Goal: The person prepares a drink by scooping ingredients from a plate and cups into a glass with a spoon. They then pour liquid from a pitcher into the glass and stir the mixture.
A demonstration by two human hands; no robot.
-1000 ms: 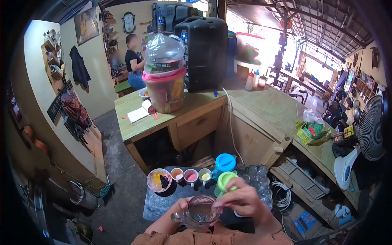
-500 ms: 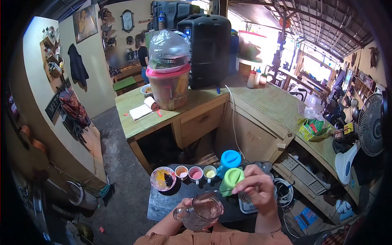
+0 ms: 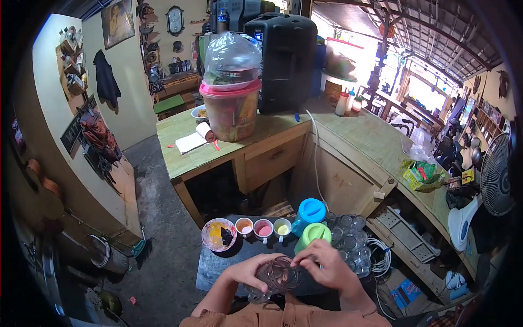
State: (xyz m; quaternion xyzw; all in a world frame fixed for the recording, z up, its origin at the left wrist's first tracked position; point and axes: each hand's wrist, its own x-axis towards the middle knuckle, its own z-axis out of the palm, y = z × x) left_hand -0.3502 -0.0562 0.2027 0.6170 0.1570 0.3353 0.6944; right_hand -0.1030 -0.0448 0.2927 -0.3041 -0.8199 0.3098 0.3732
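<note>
My left hand (image 3: 250, 272) is wrapped round a clear glass mug (image 3: 281, 275), tilted with its mouth toward the right. The mug's handle lies low at the left. At the mug's rim is my right hand (image 3: 325, 265), thumb and fingers pinched together; what they hold, if anything, is too small to make out. Just beyond stand a green lidded pitcher (image 3: 316, 234) and a blue lidded pitcher (image 3: 311, 211). Left of them are three cups, with yellow (image 3: 282, 227), pink (image 3: 263, 228) and orange (image 3: 244, 225) contents, and a bowl (image 3: 205, 243) holding yellow and dark stuff.
Several upturned glasses (image 3: 348, 234) crowd the right side of the dark low table (image 3: 210, 275). Behind is a wooden counter (image 3: 348, 128) with a pink-lidded bucket (image 3: 231, 111), a paper roll (image 3: 204, 131) and a black speaker case (image 3: 286, 60). A fan (image 3: 496, 174) stands far right.
My right hand has come down and left from beside the green pitcher to the mug's rim. My left hand has tilted and turned the mug. A person at the back is out of view.
</note>
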